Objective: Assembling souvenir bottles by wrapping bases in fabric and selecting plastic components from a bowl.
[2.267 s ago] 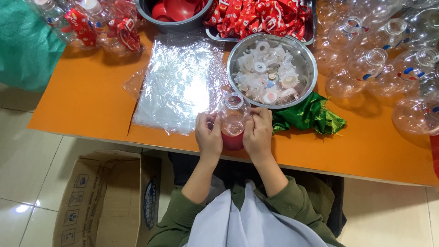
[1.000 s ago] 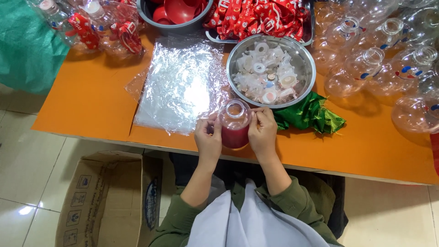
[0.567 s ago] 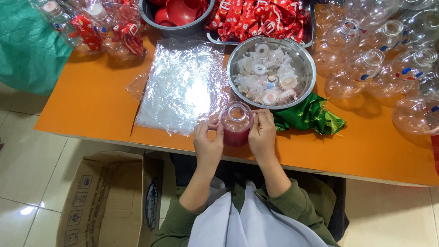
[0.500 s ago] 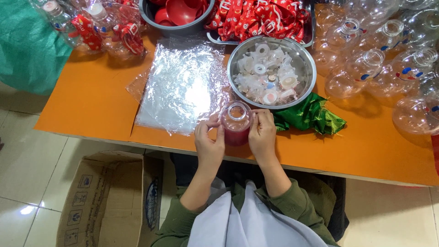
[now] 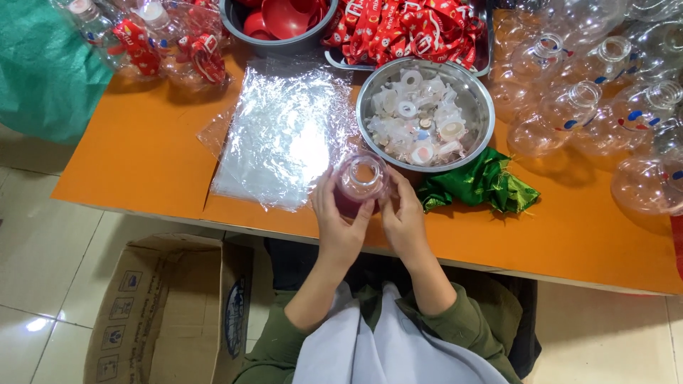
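Observation:
A small clear round bottle (image 5: 361, 181) with a red lower half and an open mouth is held upright over the near edge of the orange table (image 5: 142, 153). My left hand (image 5: 340, 224) wraps its left side and my right hand (image 5: 403, 220) grips its right side. Just beyond it stands a steel bowl (image 5: 478, 92) of several white and clear plastic caps. A stack of clear plastic sheets (image 5: 284, 135) lies to the left of the bowl.
A crumpled green cloth (image 5: 480, 185) lies right of my hands. Several empty clear bottles (image 5: 605, 92) crowd the right. Red labels fill a tray (image 5: 409, 28); a bowl of red parts (image 5: 281, 18) and labelled bottles (image 5: 153, 39) sit at the back. A cardboard box (image 5: 171, 306) stands on the floor.
Both hands have kept hold of the bottle and lifted it slightly toward the steel bowl, turning it between the fingers.

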